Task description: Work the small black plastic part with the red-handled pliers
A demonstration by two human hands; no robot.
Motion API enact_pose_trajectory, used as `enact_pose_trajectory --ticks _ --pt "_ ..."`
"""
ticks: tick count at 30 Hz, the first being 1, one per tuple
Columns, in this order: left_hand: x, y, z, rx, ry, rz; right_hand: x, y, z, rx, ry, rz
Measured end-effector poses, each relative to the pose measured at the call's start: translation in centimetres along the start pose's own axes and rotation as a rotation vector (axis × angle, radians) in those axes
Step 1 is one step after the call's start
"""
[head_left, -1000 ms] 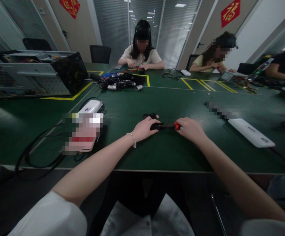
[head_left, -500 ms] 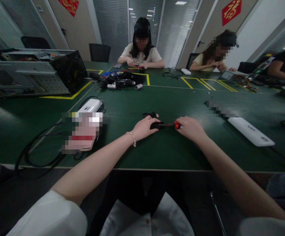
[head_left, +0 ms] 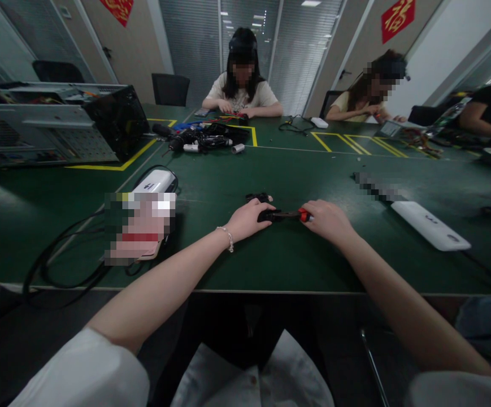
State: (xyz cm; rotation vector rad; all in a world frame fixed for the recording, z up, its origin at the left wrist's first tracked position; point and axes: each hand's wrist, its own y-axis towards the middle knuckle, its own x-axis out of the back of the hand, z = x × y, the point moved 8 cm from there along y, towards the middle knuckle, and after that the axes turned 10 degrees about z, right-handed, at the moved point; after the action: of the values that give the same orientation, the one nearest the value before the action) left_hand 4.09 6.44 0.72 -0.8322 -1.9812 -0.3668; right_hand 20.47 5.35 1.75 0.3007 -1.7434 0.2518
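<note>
While your left hand [head_left: 247,221] curled shut around the small black plastic part [head_left: 266,215] on the dark green table [head_left: 296,260], the thin red-handled screwdriver [head_left: 290,215] bridged both hands, its red end pinched inside your right hand [head_left: 327,221], fingers [head_left: 313,210] closed.

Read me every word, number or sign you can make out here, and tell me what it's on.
"福", in gold, on the red diamond sign on the wall, upper right.
Cropped red sign, upper left: cut off, unreadable.
Right white box: dark marks, too blurred.
Left white box: dark mark, too blurred.
Red-handled tool in the right hand, black part in the left hand: no lettering seen.
</note>
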Motion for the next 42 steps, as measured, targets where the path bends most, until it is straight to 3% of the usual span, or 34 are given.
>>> enact_pose_trajectory --ticks 32,42 --pt "0.5 0.0 0.2 0.01 -0.034 -0.028 -0.3 0.8 -0.1 0.018 0.003 0.016" --pt "0.6 0.0 0.5 0.021 -0.085 -0.072 -0.1 1.9 -0.2 0.096 0.014 0.039"
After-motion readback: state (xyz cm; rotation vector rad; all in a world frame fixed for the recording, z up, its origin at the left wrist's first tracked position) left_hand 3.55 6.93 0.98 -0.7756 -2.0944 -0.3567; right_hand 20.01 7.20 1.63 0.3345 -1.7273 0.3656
